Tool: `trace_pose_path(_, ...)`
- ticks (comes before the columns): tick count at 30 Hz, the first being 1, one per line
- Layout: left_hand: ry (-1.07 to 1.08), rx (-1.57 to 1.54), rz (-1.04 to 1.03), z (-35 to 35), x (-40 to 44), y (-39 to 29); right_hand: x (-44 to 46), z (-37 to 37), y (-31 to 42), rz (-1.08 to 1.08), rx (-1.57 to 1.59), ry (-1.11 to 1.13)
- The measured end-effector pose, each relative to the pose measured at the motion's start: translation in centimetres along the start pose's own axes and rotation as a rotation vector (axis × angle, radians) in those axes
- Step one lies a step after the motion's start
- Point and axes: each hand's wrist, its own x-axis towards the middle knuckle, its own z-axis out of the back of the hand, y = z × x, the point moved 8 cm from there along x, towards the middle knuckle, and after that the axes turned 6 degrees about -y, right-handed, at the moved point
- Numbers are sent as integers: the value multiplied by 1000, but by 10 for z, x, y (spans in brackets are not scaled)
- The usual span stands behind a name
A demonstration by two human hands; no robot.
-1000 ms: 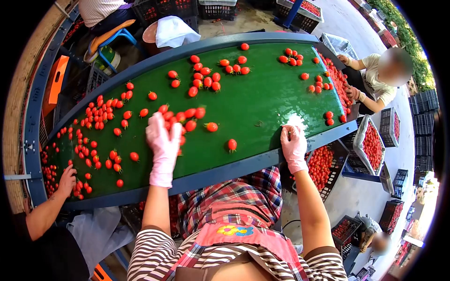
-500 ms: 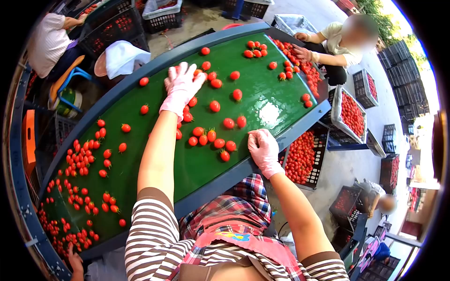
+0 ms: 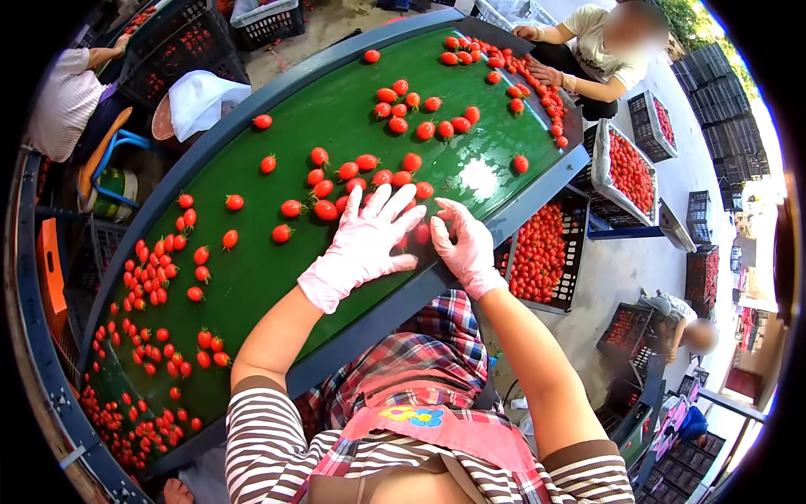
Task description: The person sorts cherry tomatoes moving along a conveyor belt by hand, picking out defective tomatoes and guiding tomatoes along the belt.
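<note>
My left hand (image 3: 367, 244), in a thin pink glove, lies over the near side of a green conveyor belt (image 3: 252, 311). Its fingers are spread, touching or just above a cluster of small red cherry tomatoes (image 3: 347, 170), and it partly hides some. Close to its fingertips, at the belt's near edge, is my right hand (image 3: 466, 250), gloved alike. Its fingers are loosely bent, with a gap between thumb and forefinger and nothing visible between them. More loose cherry tomatoes (image 3: 151, 269) lie on the left of the belt, and another group (image 3: 426, 130) sits farther across.
A raised metal rim (image 3: 336, 357) borders the belt. At its far right end a co-worker's gloved hand (image 3: 546, 74) touches tomatoes. Crates of tomatoes (image 3: 537, 260) stand below on the right, beside a lined crate (image 3: 628, 181). Another person (image 3: 63, 109) sits at the far left.
My left hand has come back from the belt's far side toward me and spread out. My right hand has loosened from a closed shape. Tomatoes have shifted into new groups.
</note>
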Motion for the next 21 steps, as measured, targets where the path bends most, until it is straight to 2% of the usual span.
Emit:
trace_pose_path(2,-137,167,76,8,4,14,-3,3,-1,9,-8,-19)
trace_pose_path(3,-298,272,161,11,2,34,-6,3,-5,27,29,-59)
trace_pose_path(4,-311,315,297,28,-2,48,-8,5,-4,45,66,-98)
trace_pose_path(6,-390,134,573,54,-27,70,-9,7,-7,53,54,-104)
trace_pose_path(7,-426,60,621,53,-42,80,-8,7,-6,113,4,-124)
trace_pose_path(8,-311,-34,693,40,-52,89,-9,10,-4,173,-47,-143)
trace_pose_path(10,-291,174,680,45,-79,93,-11,15,2,176,-51,-131)
trace_pose_path(12,-552,444,673,72,-119,105,-13,8,-6,69,-140,37)
trace_pose_path(13,-620,515,796,82,-146,117,-12,5,-9,71,-139,40)
trace_pose_path(14,-553,528,1005,93,-173,133,-10,5,-1,229,-143,-46)
trace_pose_path(15,-639,576,1120,84,-210,161,-12,8,7,383,-147,-133)
trace_pose_path(16,-629,605,1296,75,-242,191,-10,7,7,383,-145,-131)
trace_pose_path(18,-699,359,1439,63,-272,235,-9,7,11,436,-213,-149)
trace_pose_path(20,-650,191,1377,67,-252,247,-5,9,8,446,-240,-175)
trace_pose_path(21,-716,194,1238,58,-244,271,-2,8,0,375,-213,-140)
